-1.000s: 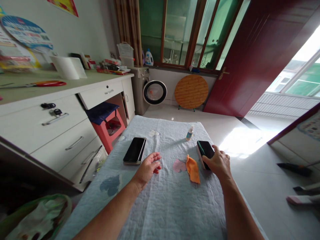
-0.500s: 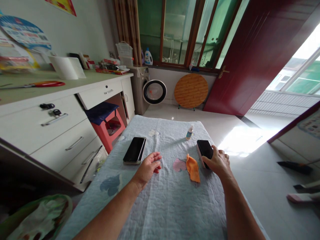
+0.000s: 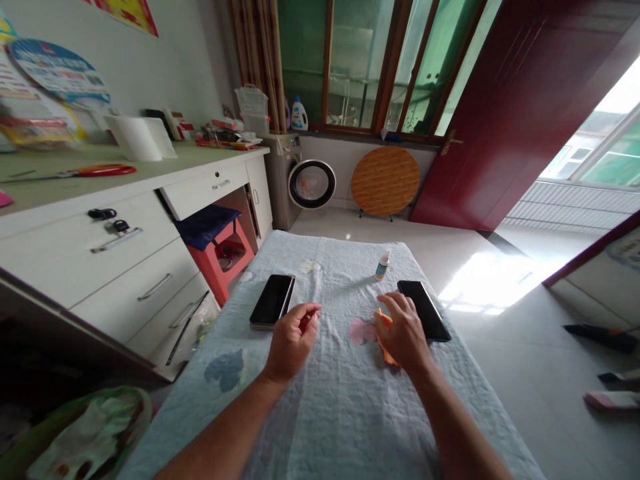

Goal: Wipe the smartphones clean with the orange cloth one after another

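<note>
My left hand [image 3: 293,339] is above the cloth-covered table with its fingers curled in and the thumb near the index finger; nothing shows in it. Just beyond it lies a dark-screened phone [image 3: 273,299] with a light edge. My right hand [image 3: 404,330] is over an orange cloth [image 3: 384,321], fingers bent and apart, covering part of it. To the right of that hand, a second black phone [image 3: 425,310] lies flat near the table's right side. A small white spray bottle [image 3: 383,265] with a blue label stands upright farther back.
The table's pale blue quilted cover [image 3: 340,413] has flower patches. On the left are a counter with drawers [image 3: 125,267] and a red stool [image 3: 227,260]. Behind stand a washing machine [image 3: 283,180] with its door open and a round wooden tabletop [image 3: 385,181].
My right hand has let go of the right phone and moved left over the orange cloth. My left hand's fingers have curled in more. The view has shifted slightly.
</note>
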### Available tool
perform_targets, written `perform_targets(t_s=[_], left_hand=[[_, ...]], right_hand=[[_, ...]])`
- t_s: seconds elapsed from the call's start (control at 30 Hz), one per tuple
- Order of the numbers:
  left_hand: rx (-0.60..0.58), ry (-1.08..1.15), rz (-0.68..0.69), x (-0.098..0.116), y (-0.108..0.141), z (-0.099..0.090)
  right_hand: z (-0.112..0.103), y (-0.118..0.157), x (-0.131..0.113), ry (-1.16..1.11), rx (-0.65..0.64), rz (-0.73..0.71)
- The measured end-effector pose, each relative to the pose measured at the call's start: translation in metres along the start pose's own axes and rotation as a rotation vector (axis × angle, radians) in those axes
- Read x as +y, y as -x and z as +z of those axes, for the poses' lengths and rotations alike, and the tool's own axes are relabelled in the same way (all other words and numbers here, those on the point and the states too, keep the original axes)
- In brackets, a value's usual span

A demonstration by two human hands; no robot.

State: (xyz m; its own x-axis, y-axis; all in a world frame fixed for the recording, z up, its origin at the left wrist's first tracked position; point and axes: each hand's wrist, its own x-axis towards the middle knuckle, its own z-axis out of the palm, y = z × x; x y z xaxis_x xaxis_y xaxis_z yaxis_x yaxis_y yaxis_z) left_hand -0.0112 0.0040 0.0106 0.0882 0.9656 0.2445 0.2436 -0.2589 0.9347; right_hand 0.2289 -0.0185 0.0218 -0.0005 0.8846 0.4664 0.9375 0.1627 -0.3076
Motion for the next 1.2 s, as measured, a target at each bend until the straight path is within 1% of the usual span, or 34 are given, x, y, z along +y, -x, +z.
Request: perform_targets(t_s=[0.07,0.13,0.2,0.23,0.3,0.37,0.43,0.5,0.63,0.83,1.0,1.2], left_hand=[[0.093,-0.181,0.104,0.001,-0.005,-0.009],[0.165,-0.401,0.204,-0.002,-0.013,-0.019],[0.244,-0.632,0.218,-0.009,-0.022,-0.029],[0.279,-0.738,0.188,-0.013,-0.026,-0.034],[0.277,-0.918,0.098,-0.021,-0.032,-0.043],[0.241,-1.054,-0.025,-0.026,-0.035,-0.049],[0.199,-1.152,-0.101,-0.028,-0.036,-0.053],[0.176,-1.209,-0.136,-0.027,-0.035,-0.054],[0.167,-1.244,-0.133,-0.026,-0.034,-0.052],[0.158,-1.220,-0.127,-0.039,-0.038,-0.051],[0.173,-1.200,-0.125,-0.043,-0.040,-0.052],[0.204,-1.217,-0.120,-0.035,-0.040,-0.049]], right_hand=[[0.008,0.004,-0.010,0.031,-0.059,-0.018],[0.015,0.007,-0.015,0.092,-0.079,0.029],[0.019,0.009,-0.017,0.157,-0.101,0.094],[0.020,0.010,-0.017,0.184,-0.121,0.123],[0.022,0.011,-0.017,0.222,-0.174,0.174],[0.021,0.012,-0.018,0.242,-0.228,0.210],[0.021,0.012,-0.019,0.258,-0.267,0.237],[0.019,0.012,-0.021,0.277,-0.292,0.254],[0.014,0.011,-0.022,0.317,-0.340,0.264],[0.006,0.011,-0.023,0.371,-0.373,0.259],[0.011,0.012,-0.020,0.288,-0.384,0.218],[0.019,0.012,-0.017,0.186,-0.360,0.118]])
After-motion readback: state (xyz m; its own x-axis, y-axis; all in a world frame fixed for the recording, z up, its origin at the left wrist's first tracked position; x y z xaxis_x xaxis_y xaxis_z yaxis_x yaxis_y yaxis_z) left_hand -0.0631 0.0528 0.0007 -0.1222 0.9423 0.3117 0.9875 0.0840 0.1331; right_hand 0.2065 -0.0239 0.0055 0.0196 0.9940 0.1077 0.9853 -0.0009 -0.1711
